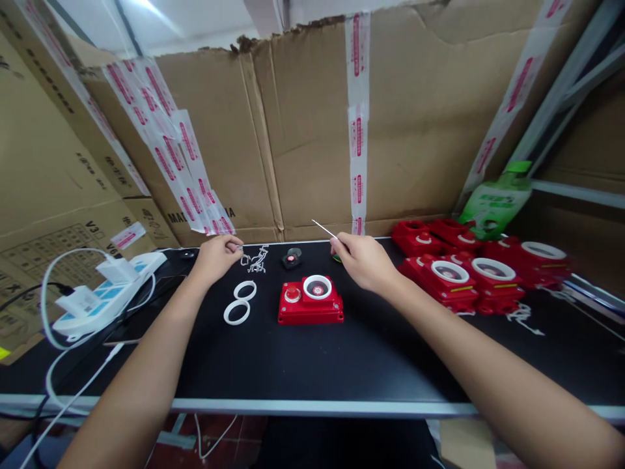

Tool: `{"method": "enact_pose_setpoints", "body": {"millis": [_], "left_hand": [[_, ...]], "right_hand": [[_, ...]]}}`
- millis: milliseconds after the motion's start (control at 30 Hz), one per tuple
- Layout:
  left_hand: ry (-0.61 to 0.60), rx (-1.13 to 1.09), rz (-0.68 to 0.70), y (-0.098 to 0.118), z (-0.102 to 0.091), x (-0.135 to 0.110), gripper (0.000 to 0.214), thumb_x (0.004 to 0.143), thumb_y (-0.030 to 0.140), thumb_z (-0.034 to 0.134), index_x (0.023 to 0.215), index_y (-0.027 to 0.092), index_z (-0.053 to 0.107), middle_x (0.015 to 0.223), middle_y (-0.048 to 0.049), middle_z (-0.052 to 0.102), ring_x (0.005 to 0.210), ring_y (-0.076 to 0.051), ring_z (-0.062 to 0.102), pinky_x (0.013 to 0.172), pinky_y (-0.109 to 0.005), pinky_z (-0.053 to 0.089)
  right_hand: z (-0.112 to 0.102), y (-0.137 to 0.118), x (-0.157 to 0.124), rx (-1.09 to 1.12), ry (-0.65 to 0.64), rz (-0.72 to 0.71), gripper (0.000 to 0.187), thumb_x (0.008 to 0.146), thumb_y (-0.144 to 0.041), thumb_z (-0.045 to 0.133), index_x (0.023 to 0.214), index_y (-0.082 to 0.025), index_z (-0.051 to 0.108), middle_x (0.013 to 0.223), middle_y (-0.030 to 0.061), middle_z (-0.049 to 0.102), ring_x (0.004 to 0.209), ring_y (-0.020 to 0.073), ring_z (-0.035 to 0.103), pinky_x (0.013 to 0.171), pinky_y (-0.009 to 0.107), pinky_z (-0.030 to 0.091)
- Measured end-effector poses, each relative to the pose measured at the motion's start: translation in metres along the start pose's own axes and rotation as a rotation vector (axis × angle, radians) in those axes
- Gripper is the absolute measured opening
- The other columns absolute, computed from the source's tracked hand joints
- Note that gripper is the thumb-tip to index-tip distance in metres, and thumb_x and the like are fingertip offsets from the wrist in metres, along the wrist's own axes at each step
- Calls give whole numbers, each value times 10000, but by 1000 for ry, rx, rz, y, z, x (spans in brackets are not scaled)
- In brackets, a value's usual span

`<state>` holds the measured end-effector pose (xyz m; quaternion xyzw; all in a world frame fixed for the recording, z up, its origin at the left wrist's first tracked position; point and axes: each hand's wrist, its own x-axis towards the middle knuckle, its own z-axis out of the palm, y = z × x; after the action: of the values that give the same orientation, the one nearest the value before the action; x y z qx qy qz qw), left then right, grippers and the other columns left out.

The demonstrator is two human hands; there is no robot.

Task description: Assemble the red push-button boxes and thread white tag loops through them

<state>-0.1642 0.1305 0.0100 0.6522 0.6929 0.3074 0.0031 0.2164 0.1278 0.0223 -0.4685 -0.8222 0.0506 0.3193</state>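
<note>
My left hand [217, 256] rests on the black table with its fingers pinched at the edge of a small pile of silver metal pieces [254, 260]. My right hand [362, 260] is closed around a thin silver pin-like tool [323, 228] that points up and left. Between the hands sits a red box [310, 300] with a red button and a white-ringed round opening. Two white rings [241, 301] lie just left of it. A small black part with a red centre [291, 259] lies behind the box.
Several finished red boxes [481, 270] are grouped at the right, with a green pouch [495, 202] behind them. A white power strip with chargers and cables [105, 290] sits at the left. Taped cardboard [312, 130] walls the back. The table's front edge [312, 407] is near me.
</note>
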Motion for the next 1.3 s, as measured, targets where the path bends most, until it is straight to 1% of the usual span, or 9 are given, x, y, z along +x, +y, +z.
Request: {"method": "enact_pose_setpoints", "body": {"millis": [133,233,367,500,667,900,1067,1167,1300], "left_hand": [[117,-137,-23,8,-5,0,117,755,247,675,774,208,784,833,-59,757,923,-279,718,943,-387,540],[117,-326,-37,16,-6,-2,180,778,323,653,817,185,762,774,-58,752,826,-263,739,868,-397,582],[43,-622,50,40,-5,-14,331,809,424,727,1011,164,697,931,-87,805,926,-244,789,916,-390,623],[-90,-840,136,73,4,-36,374,834,450,819,1038,158,705,1012,-127,822,986,-254,804,984,-428,633],[-262,-998,166,104,23,-59,338,843,395,875,1052,163,747,1020,-120,835,978,-258,815,985,-423,646],[-332,-990,186,112,26,-67,289,897,366,830,1097,159,801,1105,-125,822,1011,-245,800,1008,-403,630],[-247,-869,204,111,23,-63,271,921,409,781,1054,177,829,1069,-107,796,934,-218,776,939,-376,635],[-264,-878,187,111,23,-62,252,914,413,781,1010,181,807,961,-84,791,878,-208,769,880,-353,639],[-315,-884,185,116,23,-67,228,873,412,814,940,195,790,980,-74,771,895,-218,774,870,-348,649]], "right_hand": [[-1,-1,0,10,1,11,385,1105,-382,414,862,-220,665,848,47,759,799,225,674,680,309,349],[-1,-1,-1,20,-8,9,384,1102,-382,420,851,-218,659,839,55,754,792,230,670,682,314,348],[0,-1,-1,58,-6,6,356,1113,-372,383,941,-217,654,887,70,760,814,230,680,698,311,378],[0,-1,-2,111,-3,-7,335,1132,-372,311,1103,-225,610,923,61,747,802,211,674,722,300,415],[-2,-6,-5,159,-39,-67,305,1118,-324,318,1052,-222,598,884,42,727,738,183,628,714,289,409],[-5,-11,-4,34,-85,-24,262,1077,-273,372,984,-222,612,879,40,740,793,190,659,710,286,386],[-4,-1,-1,-105,-236,6,248,1011,-258,497,829,-203,656,933,99,772,808,225,666,641,305,330],[-2,6,-1,-162,-316,16,281,999,-251,509,773,-200,668,901,106,769,759,218,662,617,306,318],[-2,15,-1,-186,-441,1,253,987,-243,555,808,-208,731,866,92,774,724,204,675,626,293,376]]}}
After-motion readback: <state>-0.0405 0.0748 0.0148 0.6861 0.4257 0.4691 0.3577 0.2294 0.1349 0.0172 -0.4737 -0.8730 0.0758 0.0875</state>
